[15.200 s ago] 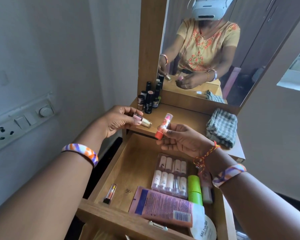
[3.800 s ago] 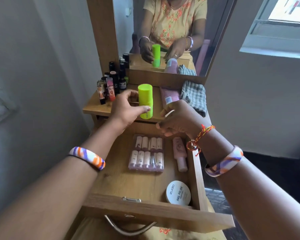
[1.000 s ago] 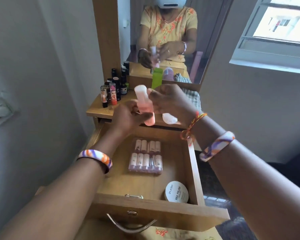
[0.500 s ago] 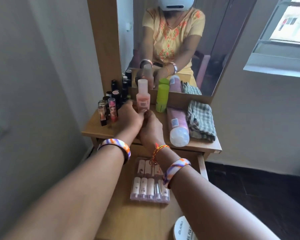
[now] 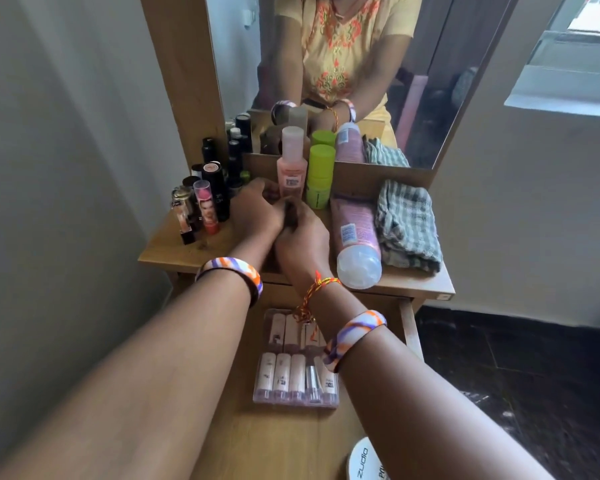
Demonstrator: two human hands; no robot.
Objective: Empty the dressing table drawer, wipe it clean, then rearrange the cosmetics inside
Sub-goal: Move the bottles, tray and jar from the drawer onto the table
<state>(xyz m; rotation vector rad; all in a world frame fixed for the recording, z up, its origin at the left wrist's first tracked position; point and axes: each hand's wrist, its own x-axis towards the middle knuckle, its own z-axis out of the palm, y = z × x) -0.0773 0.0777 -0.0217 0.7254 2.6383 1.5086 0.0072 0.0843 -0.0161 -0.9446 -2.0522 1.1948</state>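
A pink bottle (image 5: 291,164) with a pale cap stands upright on the dressing table top (image 5: 173,251), in front of the mirror. My left hand (image 5: 257,211) curls its fingers round the foot of this bottle. My right hand (image 5: 302,239) lies against the left one just below the bottle. Its fingers are tucked under, so its grip is hidden. Beneath my forearms the wooden drawer (image 5: 274,441) stands open. It holds a clear pack of small pale tubes (image 5: 291,372) and a white round tin (image 5: 362,460) at the near right.
A lime green stick (image 5: 321,174) stands right of the pink bottle. A pink tube (image 5: 355,230) lies on its side beside a folded checked cloth (image 5: 407,223). Lipsticks and dark bottles (image 5: 206,199) crowd the table's left. The mirror (image 5: 430,81) rises behind, with a wall close on the left.
Both hands brought the pink bottle from mid-air down onto the table top beside the green stick. In the last half second they stay at its foot while the view tilts down.
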